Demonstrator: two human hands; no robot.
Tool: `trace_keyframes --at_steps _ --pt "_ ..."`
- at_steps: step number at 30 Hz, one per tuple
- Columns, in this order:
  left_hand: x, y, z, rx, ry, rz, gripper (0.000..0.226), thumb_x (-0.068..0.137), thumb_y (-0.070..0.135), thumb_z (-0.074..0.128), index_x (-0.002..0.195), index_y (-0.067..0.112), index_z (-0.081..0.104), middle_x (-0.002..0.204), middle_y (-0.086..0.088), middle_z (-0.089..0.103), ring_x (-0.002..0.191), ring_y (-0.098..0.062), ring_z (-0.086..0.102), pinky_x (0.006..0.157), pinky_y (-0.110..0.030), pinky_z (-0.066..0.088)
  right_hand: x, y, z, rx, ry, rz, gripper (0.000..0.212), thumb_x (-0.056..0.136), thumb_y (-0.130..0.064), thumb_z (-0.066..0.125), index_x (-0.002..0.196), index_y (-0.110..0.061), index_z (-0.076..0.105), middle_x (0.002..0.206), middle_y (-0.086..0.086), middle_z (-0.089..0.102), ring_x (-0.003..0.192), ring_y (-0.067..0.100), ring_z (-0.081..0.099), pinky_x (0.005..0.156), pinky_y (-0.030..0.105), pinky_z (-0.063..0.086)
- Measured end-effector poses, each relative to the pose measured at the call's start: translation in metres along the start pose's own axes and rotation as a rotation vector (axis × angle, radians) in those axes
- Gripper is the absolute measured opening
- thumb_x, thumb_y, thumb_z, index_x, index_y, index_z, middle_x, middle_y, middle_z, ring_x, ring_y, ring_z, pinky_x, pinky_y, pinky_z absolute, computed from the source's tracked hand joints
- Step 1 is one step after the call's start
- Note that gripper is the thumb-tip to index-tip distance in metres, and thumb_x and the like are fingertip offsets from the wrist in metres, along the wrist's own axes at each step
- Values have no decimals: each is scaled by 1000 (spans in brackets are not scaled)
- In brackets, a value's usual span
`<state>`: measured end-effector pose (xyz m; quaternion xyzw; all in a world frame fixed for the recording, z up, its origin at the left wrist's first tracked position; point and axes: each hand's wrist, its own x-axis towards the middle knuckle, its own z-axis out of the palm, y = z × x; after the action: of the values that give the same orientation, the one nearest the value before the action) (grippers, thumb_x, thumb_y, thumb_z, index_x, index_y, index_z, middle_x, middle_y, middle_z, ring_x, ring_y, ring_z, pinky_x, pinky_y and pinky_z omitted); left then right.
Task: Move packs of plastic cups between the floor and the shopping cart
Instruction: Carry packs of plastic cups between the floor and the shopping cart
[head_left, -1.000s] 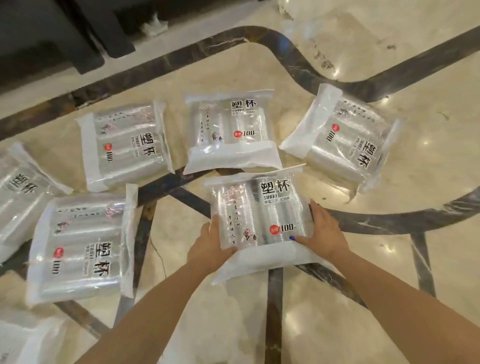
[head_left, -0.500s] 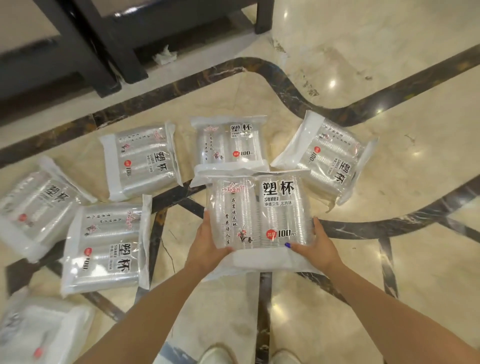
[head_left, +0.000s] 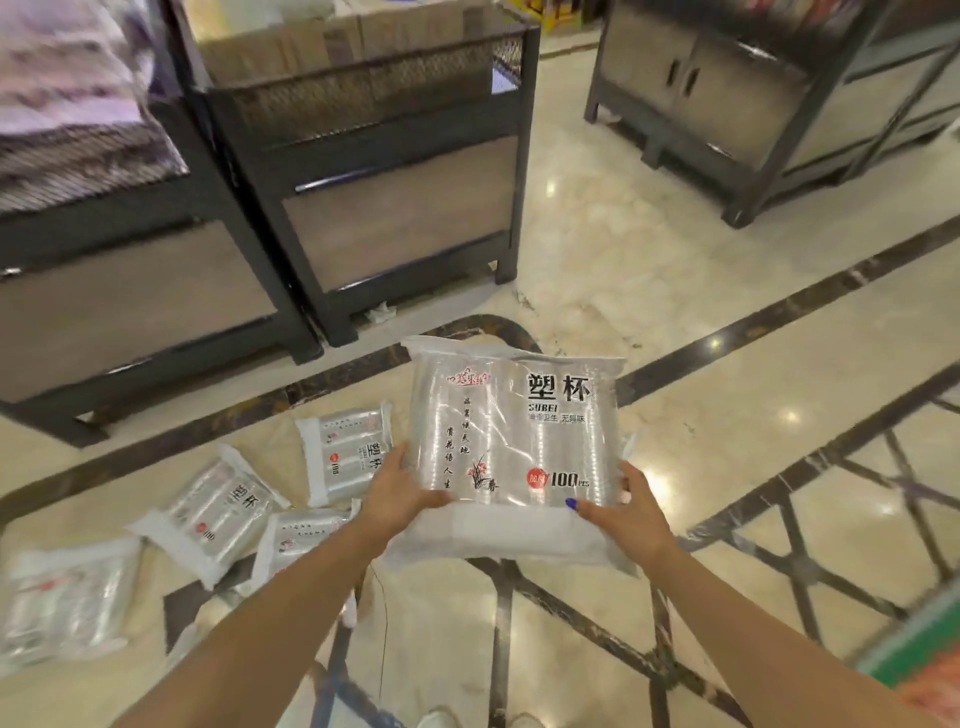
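A: What have the hands got?

B: The left hand (head_left: 402, 493) and the right hand (head_left: 626, 512) each grip one near corner of a pack of cups (head_left: 511, 447). The fingers go under it and the thumbs lie on top, so it is held between them, off the floor (head_left: 675, 270) and label up.

A: So one pack is on its way. What about the others?

B: Four packs lie on the floor to the left: one (head_left: 347, 451) just beside the left hand, one (head_left: 215, 514) further left, one (head_left: 298, 538) partly behind the left forearm, and a blurred one (head_left: 65, 597) at the left edge.

A: And the cart?

B: I can't make one out. There is a green and orange edge at the near right corner, too blurred to name. Far off stand dark display bins (head_left: 374, 171).

A: Your guess on progress?

B: Early or midway, I'd say. One pack is lifted, none seen loaded, and at least four are left.
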<state>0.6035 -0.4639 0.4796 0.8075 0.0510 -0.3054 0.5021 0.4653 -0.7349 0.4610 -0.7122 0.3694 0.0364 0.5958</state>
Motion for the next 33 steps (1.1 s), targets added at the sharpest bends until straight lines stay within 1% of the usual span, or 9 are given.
trace_keyframes --at_steps 3,8,14,17,19,22,26,29,33 --pt "-48 63 -23 -121 -18 73 127 36 39 93 146 25 31 141 -2 49 123 -28 53 102 -51 45 -48 -66 -28 100 3 -105 79 73 -20 85 135 -31 38 124 -3 50 102 6 57 73 20 48" --pt "-116 139 -53 -219 -133 213 94 65 3 85 140 27 32 130 -2 56 111 -24 61 87 -41 56 -114 -140 -66 245 -47 -204 77 81 -11 77 139 -35 32 121 -7 53 103 10 59 63 18 54" --pt "-183 190 -66 -249 -233 415 83 52 18 88 121 38 47 120 12 60 106 -9 63 84 -30 54 -194 -167 -93 290 13 -332 85 70 -25 82 134 -46 32 131 -6 53 111 16 61 77 28 59" --pt "-207 198 -62 -196 -271 502 103 38 32 95 128 37 47 124 11 60 111 -13 61 94 -39 52 -239 -158 -97 331 119 -346 90 69 -25 84 140 -43 31 131 -2 54 112 22 62 84 39 59" --pt "-220 198 -56 -153 -343 527 117 39 36 95 141 33 38 131 7 58 115 -19 60 99 -49 48 -270 -142 -98 324 218 -347 99 68 -30 84 147 -38 26 134 -1 53 114 21 59 86 36 56" --pt "-241 198 -45 -87 -498 554 121 39 42 94 145 32 36 134 6 57 118 -20 60 99 -49 49 -322 -116 -99 348 355 -322 104 62 -41 87 146 -39 26 135 -2 55 114 20 60 92 42 55" --pt "-278 195 -9 -33 -652 558 129 32 47 97 144 34 34 137 -1 56 119 -28 59 99 -54 48 -414 -84 -106 384 560 -297 78 79 -17 80 135 -38 29 124 -12 54 103 -1 56 74 5 47" --pt "-329 190 38 -44 -805 534 125 41 29 95 147 28 30 135 -5 57 114 -30 61 99 -54 47 -488 -53 -125 380 735 -273 95 78 -25 81 151 -32 22 154 -6 32 140 12 35 103 18 32" --pt "-427 177 115 29 -1018 598 91 60 5 84 137 23 40 125 -2 63 104 -23 65 82 -35 55 -606 -4 -151 416 985 -239 118 58 -53 89 153 -30 24 154 -4 36 139 15 38 115 38 35"
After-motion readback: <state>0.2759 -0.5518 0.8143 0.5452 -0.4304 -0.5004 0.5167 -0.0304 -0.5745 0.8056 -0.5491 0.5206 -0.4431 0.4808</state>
